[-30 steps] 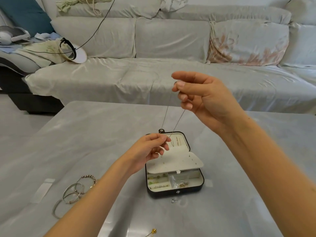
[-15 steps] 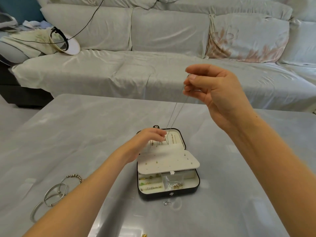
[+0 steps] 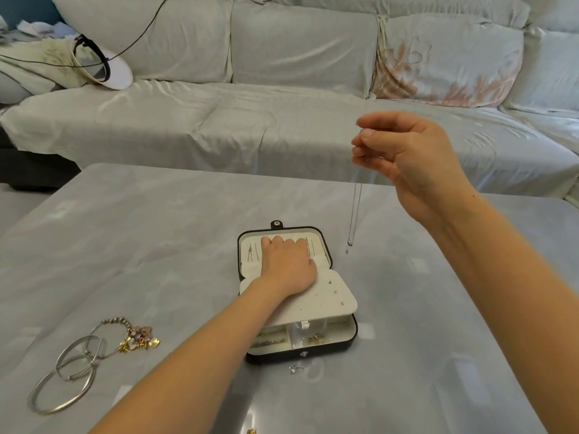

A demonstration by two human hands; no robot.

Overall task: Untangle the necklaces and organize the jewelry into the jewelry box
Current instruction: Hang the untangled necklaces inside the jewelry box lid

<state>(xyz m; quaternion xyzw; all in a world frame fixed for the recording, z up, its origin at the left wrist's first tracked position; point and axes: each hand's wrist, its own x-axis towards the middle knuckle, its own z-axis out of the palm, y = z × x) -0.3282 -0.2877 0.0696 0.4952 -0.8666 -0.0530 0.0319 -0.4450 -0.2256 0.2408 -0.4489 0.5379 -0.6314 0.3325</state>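
Note:
A black jewelry box (image 3: 349, 341) with a cream lining lies open on the grey table. My left hand (image 3: 286, 266) rests flat on its lid panel, fingers spread, covering part of the hung necklaces. My right hand (image 3: 404, 155) is raised to the right of the box, pinching a thin silver necklace (image 3: 355, 211) that hangs straight down, its small pendant just above the table beside the box. The box's lower compartments hold small gold and green pieces. An earring panel with several studs sits folded over the tray.
Silver bangles (image 3: 67, 377) and a beaded bracelet with gold charms (image 3: 138, 338) lie at the table's front left. A small silver earring (image 3: 295, 368) lies in front of the box. A gold piece (image 3: 251, 430) shows at the bottom edge. A grey sofa (image 3: 282, 126) stands behind the table.
My left hand let go of the necklace's lower end and pressed flat onto the box lid. My right hand swung right, and the necklace now hangs free beside the box.

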